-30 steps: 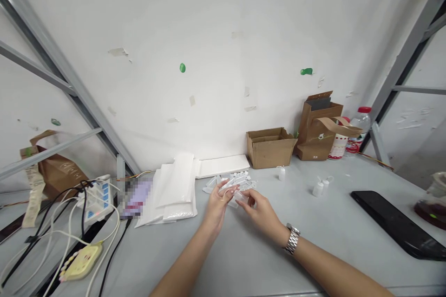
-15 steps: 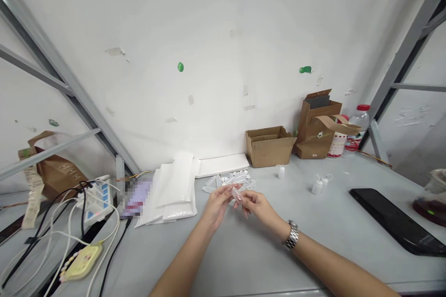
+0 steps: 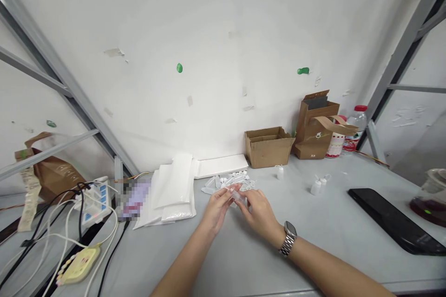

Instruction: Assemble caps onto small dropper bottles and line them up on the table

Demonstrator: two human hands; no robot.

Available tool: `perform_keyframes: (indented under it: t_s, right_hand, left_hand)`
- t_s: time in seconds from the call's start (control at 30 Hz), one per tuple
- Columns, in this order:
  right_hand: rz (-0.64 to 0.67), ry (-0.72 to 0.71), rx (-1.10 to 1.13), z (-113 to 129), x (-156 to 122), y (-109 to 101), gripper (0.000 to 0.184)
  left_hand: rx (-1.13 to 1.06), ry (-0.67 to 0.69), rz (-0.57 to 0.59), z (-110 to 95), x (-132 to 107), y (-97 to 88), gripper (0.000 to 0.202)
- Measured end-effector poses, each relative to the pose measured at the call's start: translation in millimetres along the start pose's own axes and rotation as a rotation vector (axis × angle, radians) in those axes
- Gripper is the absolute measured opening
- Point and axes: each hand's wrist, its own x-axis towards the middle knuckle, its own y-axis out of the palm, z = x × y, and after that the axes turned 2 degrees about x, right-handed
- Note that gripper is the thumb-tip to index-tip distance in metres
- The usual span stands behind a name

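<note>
My left hand (image 3: 216, 206) pinches one end of a small clear plastic tube (image 3: 238, 196) above the middle of the grey table (image 3: 223, 264). From the other side, the fingers of my right hand (image 3: 260, 211) are closed around the same tube and partly cover it. Just beyond the fingertips lies a loose pile of clear plastic pieces and small white parts (image 3: 237, 178). A little white bottle (image 3: 280, 174) with a looped cap stands to the right of the pile. Farther right are two more such bottles (image 3: 316, 189), side by side.
White padded envelopes (image 3: 173, 190) lie left of my hands. An open cardboard box (image 3: 269, 151), a brown paper bag (image 3: 313, 137) and a red-capped bottle (image 3: 356, 130) stand along the wall. A black tray-like object (image 3: 393, 220) is at right; a power strip (image 3: 95, 202) with tangled cables is at left.
My right hand has turned at the wrist, its back now facing up more and its fingers farther around the tube. My left hand keeps its pinch in nearly the same place.
</note>
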Motion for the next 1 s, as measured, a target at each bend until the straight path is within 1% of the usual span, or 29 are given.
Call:
perform_keyframes:
  t_s: [0.07,0.13,0.17,0.23,0.33,0.4,0.47,0.5,0.53,0.6,0.7,0.77,0.8,0.87,1.0]
  right_hand:
    - [-0.015,-0.014,-0.012,1,-1,1,0.021]
    - [-0.023,0.058,0.068,2,0,1,0.022]
    - [-0.017,0.114,0.149,3,1,2,0.022]
    - [0.024,0.252,0.394,3,4,2,0.024]
    - [0.184,0.448,0.843,2,10,1,0.029]
    - [0.318,0.534,1.100,0,13,0,0.031]
    - [0.413,0.575,1.273,-3,15,0,0.031]
    - [0.434,0.585,1.310,-4,15,0,0.032]
    - [0.436,0.583,1.304,-5,15,0,0.032]
    - [0.393,0.540,1.177,-5,14,1,0.034]
    - [0.243,0.437,0.871,-2,13,0,0.032]
    - [0.171,0.412,0.750,1,12,-1,0.028]
    - [0.163,0.420,0.739,2,11,-2,0.029]
    - [0.205,0.459,0.804,4,12,-3,0.032]
    - [0.336,0.518,1.075,1,13,-2,0.037]
  left_hand:
    - [-0.013,0.005,0.033,-2,-1,0.3,0.031]
    - [-0.021,-0.006,0.068,-2,-1,-0.3,0.031]
    - [-0.026,-0.014,0.082,-1,-1,-0.8,0.030]
    - [-0.036,-0.030,0.102,0,0,-1.8,0.030]
    - [-0.054,-0.054,0.104,3,1,-3.1,0.028]
    - [-0.071,-0.079,0.095,3,2,-3.9,0.025]
    - [-0.098,-0.112,0.098,2,2,-4.7,0.024]
    - [-0.110,-0.123,0.101,1,2,-5.1,0.024]
    - [-0.119,-0.125,0.096,0,2,-5.6,0.023]
    - [-0.123,-0.112,0.062,0,2,-6.6,0.023]
    - [-0.111,-0.079,0.032,2,3,-7.5,0.026]
    - [-0.110,-0.063,0.050,5,3,-7.0,0.027]
    - [-0.108,-0.052,0.063,6,3,-6.4,0.027]
    - [-0.093,-0.036,0.078,8,2,-4.6,0.027]
    - [-0.059,-0.034,0.063,7,1,0.1,0.028]
